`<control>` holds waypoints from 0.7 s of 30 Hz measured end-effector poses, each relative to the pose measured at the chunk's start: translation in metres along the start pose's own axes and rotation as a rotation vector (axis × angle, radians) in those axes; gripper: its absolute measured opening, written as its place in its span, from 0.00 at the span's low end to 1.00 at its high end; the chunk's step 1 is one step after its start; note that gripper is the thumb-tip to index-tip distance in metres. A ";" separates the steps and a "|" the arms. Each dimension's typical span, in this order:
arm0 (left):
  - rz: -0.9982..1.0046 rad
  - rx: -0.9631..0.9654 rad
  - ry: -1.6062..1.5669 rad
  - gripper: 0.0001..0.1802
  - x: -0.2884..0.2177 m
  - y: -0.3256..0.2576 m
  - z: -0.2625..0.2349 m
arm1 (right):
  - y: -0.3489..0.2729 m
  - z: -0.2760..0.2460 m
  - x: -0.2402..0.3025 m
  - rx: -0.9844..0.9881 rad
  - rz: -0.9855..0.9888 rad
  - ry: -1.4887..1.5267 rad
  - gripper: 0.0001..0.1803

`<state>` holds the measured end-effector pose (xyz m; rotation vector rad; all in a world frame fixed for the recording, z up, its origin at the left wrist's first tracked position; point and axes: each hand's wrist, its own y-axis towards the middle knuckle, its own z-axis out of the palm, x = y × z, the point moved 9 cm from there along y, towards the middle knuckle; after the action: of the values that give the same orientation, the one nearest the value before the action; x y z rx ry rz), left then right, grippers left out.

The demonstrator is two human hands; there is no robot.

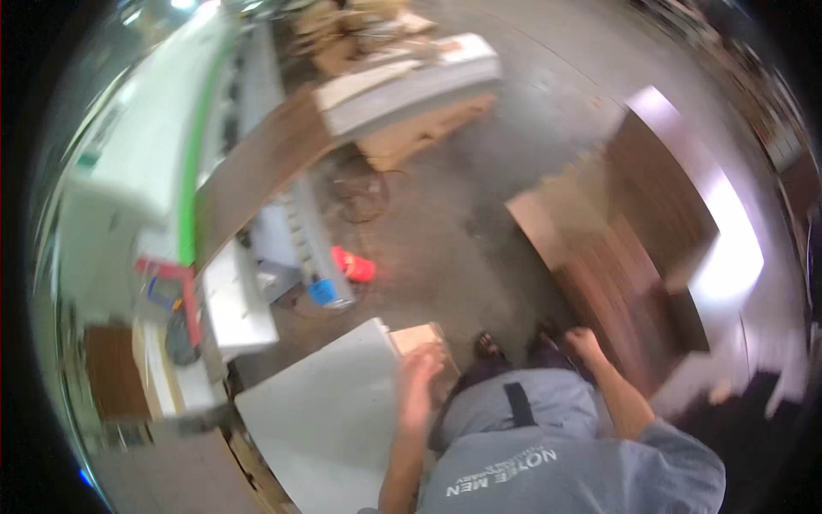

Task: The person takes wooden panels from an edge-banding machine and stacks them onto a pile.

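One grey shirt (548, 467), one left hand (419, 368) by one pale panel (317, 411), one right hand (584, 344), state of fingers unclear through blur

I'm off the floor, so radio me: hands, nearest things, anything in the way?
Left hand at grey-white panel, blurred, contact unclear. Right hand near brown wood-grain panels, nothing visibly held. Red object ahead-left, beside blue-ended metal rail.

To my left, a panel (312, 420) lies near my left hand (419, 367); to my right, boards (604, 295) lie beyond my right hand (586, 344). Ahead left, a container (356, 266) sits beside a rail (310, 242).
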<state>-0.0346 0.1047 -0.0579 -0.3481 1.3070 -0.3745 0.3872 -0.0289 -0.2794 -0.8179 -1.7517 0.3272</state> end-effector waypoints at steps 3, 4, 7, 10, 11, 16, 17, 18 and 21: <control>0.203 0.011 0.185 0.12 -0.030 0.006 -0.034 | -0.010 0.010 0.024 0.029 -0.031 0.039 0.15; 0.312 -0.079 0.062 0.11 -0.042 0.008 -0.060 | -0.011 0.017 0.024 0.003 0.069 0.094 0.21; 0.337 -0.325 0.001 0.22 -0.088 0.032 -0.175 | -0.024 0.033 0.050 -0.039 0.026 0.041 0.23; 0.318 -0.514 -0.431 0.31 -0.127 0.066 -0.283 | -0.037 0.058 0.081 -0.005 -0.020 0.117 0.23; 0.282 -0.577 -0.613 0.36 -0.134 0.075 -0.311 | -0.040 0.068 0.088 0.049 0.005 0.095 0.23; 0.349 -0.659 -0.732 0.46 -0.158 0.110 -0.380 | -0.058 0.094 0.141 0.253 -0.099 -0.021 0.23; 0.385 -0.696 -0.825 0.47 -0.157 0.107 -0.389 | -0.056 0.098 0.157 0.268 -0.121 -0.024 0.23; 0.456 -0.706 -0.826 0.48 -0.157 0.107 -0.395 | -0.053 0.105 0.177 0.288 -0.154 -0.011 0.24; 0.496 -0.653 -1.026 0.48 -0.148 0.107 -0.404 | -0.046 0.153 0.248 0.482 -0.192 0.105 0.30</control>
<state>-0.4522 0.2527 -0.0693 -0.6292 0.4188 0.6220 0.1952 0.1315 -0.1237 -0.3119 -1.5476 0.5399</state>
